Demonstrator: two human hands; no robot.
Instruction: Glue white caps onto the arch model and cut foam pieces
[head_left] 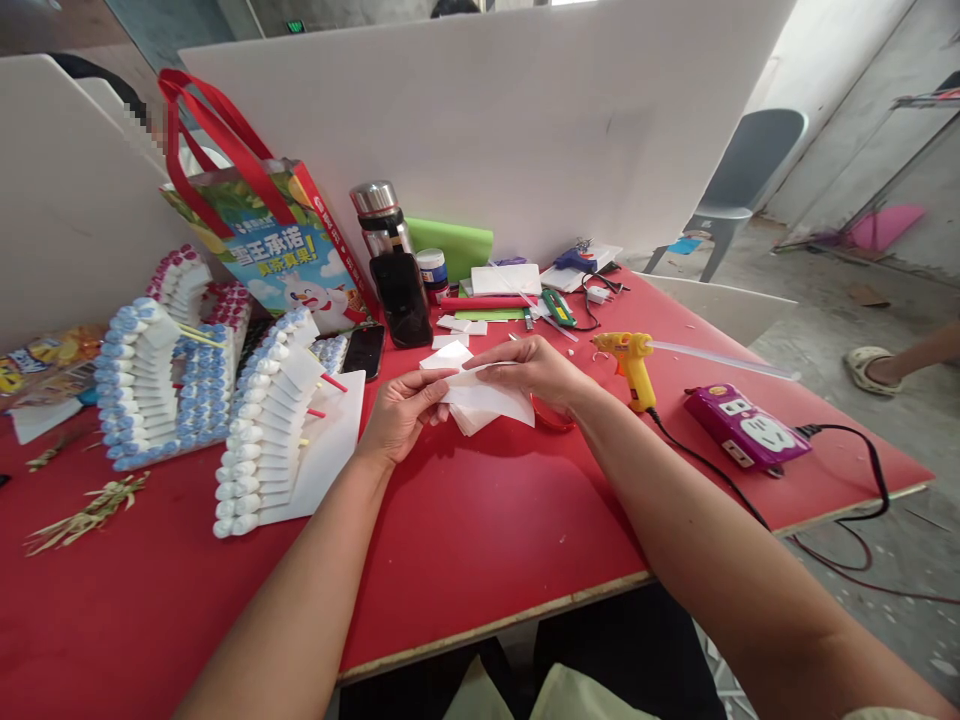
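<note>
My left hand [403, 408] and my right hand [529, 368] meet above the middle of the red table [465, 540]. Together they hold a small stack of white foam sheets [486, 402], the left pinching its left edge, the right closed over its top. A red round object [553, 418] peeks out under my right wrist. Another white foam piece [448, 355] lies just behind the stack. Left of my hands stands a stepped white foam model [279, 435] edged with several white and blue caps.
A yellow glue gun [631, 362] and a purple power strip [746, 428] lie to the right, cable trailing off the edge. A black flask [394, 265], phone [364, 350], red-handled bag [262, 225] and craft supplies sit at the back against white partitions. Another person's foot [870, 368] shows far right.
</note>
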